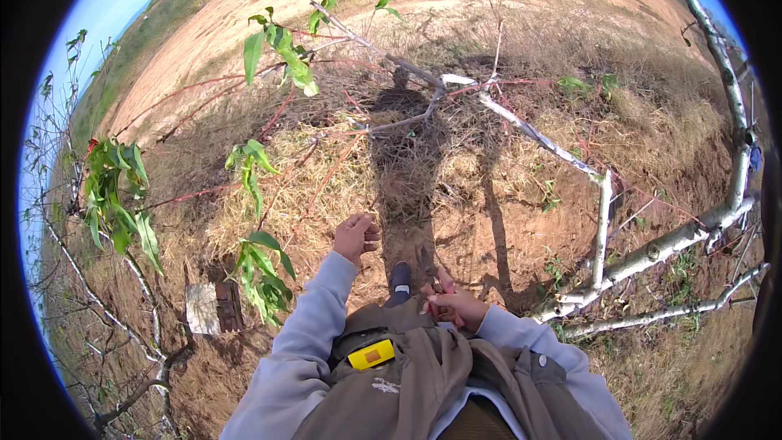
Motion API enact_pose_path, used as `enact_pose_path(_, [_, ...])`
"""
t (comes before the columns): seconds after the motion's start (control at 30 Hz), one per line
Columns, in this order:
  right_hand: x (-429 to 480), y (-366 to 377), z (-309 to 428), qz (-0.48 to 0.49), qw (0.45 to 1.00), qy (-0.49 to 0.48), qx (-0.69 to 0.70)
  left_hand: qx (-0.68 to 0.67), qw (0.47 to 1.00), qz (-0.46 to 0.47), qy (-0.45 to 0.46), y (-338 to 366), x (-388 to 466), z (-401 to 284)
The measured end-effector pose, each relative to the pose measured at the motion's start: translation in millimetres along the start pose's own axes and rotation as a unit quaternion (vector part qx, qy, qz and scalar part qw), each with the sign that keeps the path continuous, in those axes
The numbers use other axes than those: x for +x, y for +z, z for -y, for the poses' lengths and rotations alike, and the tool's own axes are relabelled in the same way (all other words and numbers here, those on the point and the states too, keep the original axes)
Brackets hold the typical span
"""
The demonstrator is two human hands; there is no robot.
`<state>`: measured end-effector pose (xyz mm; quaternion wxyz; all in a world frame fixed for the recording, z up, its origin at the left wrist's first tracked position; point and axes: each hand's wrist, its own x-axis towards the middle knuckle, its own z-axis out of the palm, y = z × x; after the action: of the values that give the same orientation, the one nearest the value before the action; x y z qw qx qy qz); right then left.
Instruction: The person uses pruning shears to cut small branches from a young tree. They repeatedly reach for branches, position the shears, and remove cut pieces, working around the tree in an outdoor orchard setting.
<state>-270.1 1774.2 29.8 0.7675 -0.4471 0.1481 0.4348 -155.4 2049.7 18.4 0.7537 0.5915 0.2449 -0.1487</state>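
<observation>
My left hand [357, 237] hangs over the dry grass with its fingers loosely curled and slightly apart; I see nothing in it. Below and to its left droop the green leaves [264, 272] of a thin shoot. In front of my waist, my right hand [461, 307] is closed around a small reddish tool [446, 282]. Much of that tool is covered by the fingers, so its kind is unclear. Ahead of both hands, a bare forked branch [421, 70] with thin red twigs and a few leaves crosses the view.
A thick pale tree limb [660, 245] rises on the right, with a cut upright stub [603, 226]. Bare branches [164, 373] stand at lower left, near a pale block-like object [202, 308]. Dry grass [452, 180] covers the sloping soil. A yellow object [371, 354] sits at my waist.
</observation>
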Motion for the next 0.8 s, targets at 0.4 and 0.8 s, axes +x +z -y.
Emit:
enact_pose_path(0.4, [-13.5,58.1,104.3,0.164,0.980,-0.108,-0.042,0.298,0.675,-0.222,0.638,0.7,-135.6,-120.5])
enact_pose_path(0.8, [37.8,141.1,133.9,0.232,0.968,-0.039,0.086,0.418,0.595,-0.304,0.616,-78.4,-126.1,-140.6])
